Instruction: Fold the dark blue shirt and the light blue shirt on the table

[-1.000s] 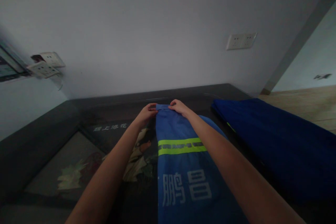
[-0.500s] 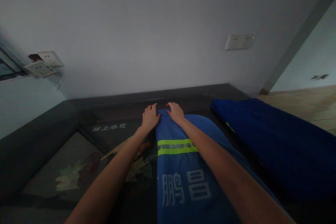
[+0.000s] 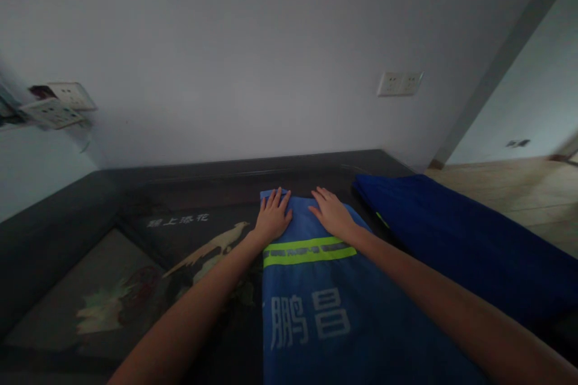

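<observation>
A blue work garment point(image 3: 307, 289) with a yellow-green reflective band and white printed characters lies folded on a dark glossy surface point(image 3: 176, 189). My left hand point(image 3: 273, 216) rests flat near its far left corner, fingers spread. On the far right part of the same garment lies my right hand point(image 3: 332, 212), its fingers stretched out and palm down. Neither hand grips the cloth. The near part of the garment runs out of view at the bottom, and my right forearm covers some of it.
A darker blue folded cloth point(image 3: 460, 240) lies to the right. Behind the dark surface rises a pale wall with a double socket point(image 3: 400, 83). At left, a power strip point(image 3: 52, 113) hangs by another socket point(image 3: 72, 96). A bird picture point(image 3: 221, 239) decorates the surface.
Both hands have let go of the garment's far edge and moved apart, now lying flat on it. The cloth's far end looks flatter, and the view has shifted slightly.
</observation>
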Tool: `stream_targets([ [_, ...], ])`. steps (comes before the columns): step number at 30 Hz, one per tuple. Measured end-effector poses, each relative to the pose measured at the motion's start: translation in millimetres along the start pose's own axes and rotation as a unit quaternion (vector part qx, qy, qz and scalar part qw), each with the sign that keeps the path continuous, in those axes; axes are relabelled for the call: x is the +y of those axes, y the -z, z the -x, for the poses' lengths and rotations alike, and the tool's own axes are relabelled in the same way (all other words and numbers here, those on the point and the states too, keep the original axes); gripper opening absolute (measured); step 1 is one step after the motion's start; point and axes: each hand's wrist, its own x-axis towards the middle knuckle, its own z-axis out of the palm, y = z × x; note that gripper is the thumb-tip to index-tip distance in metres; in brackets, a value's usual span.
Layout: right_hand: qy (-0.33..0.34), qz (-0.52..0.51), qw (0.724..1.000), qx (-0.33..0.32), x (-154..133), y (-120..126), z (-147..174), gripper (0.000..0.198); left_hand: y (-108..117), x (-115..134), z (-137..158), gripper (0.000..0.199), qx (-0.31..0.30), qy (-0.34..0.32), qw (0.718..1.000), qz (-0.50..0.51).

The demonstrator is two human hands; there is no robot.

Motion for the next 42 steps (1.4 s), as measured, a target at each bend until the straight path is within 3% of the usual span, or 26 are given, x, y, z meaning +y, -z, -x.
stream_targets([
  [4, -0.001, 0.012, 1.0, -0.023, 28, 3, 30, 0.065, -1, -2, -3, 0.055, -0.026, 0.002, 1.0, -0.013],
  [8, -0.01, -0.01, 0.999, -0.048, 48, -3, 41, 0.065, 0, -2, -2, 0.054, -0.038, -0.001, 0.999, -0.032],
  [14, -0.009, -0.031, 0.999, -0.043, 51, -10, 42, 0.064, 2, 0, 0, 0.053, -0.022, -0.011, 0.999, -0.036],
  [19, -0.038, -0.139, 0.987, 0.076, 56, 4, 40, 0.057, 3, -5, 2, 0.05, 0.09, 0.003, 0.996, 0.011],
  [22, -0.061, -0.213, 0.96, 0.169, 67, 29, 43, 0.051, 4, -8, 4, 0.04, 0.164, 0.0, 0.985, 0.05],
  [25, -0.043, -0.244, 0.948, 0.202, 69, 57, 64, 0.042, 4, -8, 5, 0.033, 0.185, -0.004, 0.98, 0.07],
  [28, 0.016, -0.227, 0.963, 0.145, 54, 73, 103, 0.037, 8, -6, 6, 0.028, 0.193, -0.006, 0.978, 0.075],
  [33, 0.063, -0.118, 0.991, 0.001, 20, 64, 157, 0.045, 37, 1, 14, 0.028, 0.186, -0.014, 0.98, 0.07],
  [37, 0.068, -0.028, 0.997, -0.026, 12, 58, 163, 0.046, 52, 15, 39, 0.026, 0.125, -0.05, 0.989, 0.058],
  [42, 0.094, 0.003, 0.995, -0.029, 19, 53, 157, 0.047, 39, 42, 93, 0.041, 0.029, -0.095, 0.995, 0.013],
])
